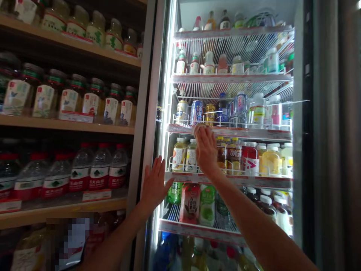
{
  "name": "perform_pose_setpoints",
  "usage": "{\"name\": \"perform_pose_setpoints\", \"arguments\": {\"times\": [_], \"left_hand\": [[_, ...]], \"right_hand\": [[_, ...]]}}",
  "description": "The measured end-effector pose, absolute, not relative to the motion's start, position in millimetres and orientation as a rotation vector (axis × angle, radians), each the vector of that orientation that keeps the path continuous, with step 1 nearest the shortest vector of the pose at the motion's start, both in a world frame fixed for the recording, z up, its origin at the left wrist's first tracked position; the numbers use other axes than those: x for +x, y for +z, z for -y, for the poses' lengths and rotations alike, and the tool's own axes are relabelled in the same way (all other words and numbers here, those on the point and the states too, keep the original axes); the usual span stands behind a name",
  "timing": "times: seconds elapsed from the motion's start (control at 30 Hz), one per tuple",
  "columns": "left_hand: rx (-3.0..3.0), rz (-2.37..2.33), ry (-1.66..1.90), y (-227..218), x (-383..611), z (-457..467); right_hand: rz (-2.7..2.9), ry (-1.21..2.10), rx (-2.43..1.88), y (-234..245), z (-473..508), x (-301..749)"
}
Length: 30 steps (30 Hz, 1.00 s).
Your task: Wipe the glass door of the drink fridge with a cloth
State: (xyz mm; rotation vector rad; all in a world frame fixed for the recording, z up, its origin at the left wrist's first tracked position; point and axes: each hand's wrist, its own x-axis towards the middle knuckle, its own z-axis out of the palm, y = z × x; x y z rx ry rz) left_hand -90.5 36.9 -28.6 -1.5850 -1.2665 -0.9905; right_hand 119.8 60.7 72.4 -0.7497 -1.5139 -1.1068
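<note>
My right hand (207,148) reaches up in front of a lit drinks fridge, at the level of the can shelf. Its fingers press a small pale wad, which looks like a cloth (200,125), against the glass door; most of it is hidden under the fingers. My left hand (154,184) lies lower, fingers spread, against the left edge of the door (149,150). Behind the glass, near my right hand, stand a blue can (196,113), a gold can (210,114) and tea bottles (178,154).
Left of the fridge, wooden shelves (64,124) carry jars (69,98) and red-capped water bottles (80,171). Wire shelves inside the fridge hold many bottles and cans. A blurred-out patch with a phone-like screen (75,241) is at the lower left. A dark door edge (307,150) runs down the right.
</note>
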Motion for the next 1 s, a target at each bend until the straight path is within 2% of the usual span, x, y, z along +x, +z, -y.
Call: {"name": "perform_pose_setpoints", "arguments": {"times": [0.1,0.17,0.33,0.4,0.63,0.8,0.87,0.93,1.0], "left_hand": [[-1.587,1.256,-0.984,-28,-91,-37],[-1.592,1.257,-0.978,-27,-92,-36],[-1.576,1.239,-0.966,-28,-92,-36],[-1.575,1.218,-0.964,-33,-95,-36],[-1.534,1.246,-1.046,-63,-130,-29],[-1.579,1.245,-1.057,-62,-137,-22],[-1.591,1.243,-1.063,-66,-135,-21],[-1.594,1.245,-1.067,-76,-135,-21],[-1.599,1.260,-1.060,-91,-137,-18]], "right_hand": [[1.818,-1.265,-0.565,39,-56,100],[1.920,-1.329,-0.474,34,-54,96],[1.702,-1.116,-0.680,102,-61,101],[1.714,-1.083,-0.688,115,-62,93],[2.139,-1.267,-0.368,32,-48,66],[1.942,-1.092,-0.588,78,-53,48],[1.898,-1.053,-0.622,82,-55,37],[1.964,-1.086,-0.546,55,-55,31],[2.072,-1.131,-0.446,4,-50,33]]}}
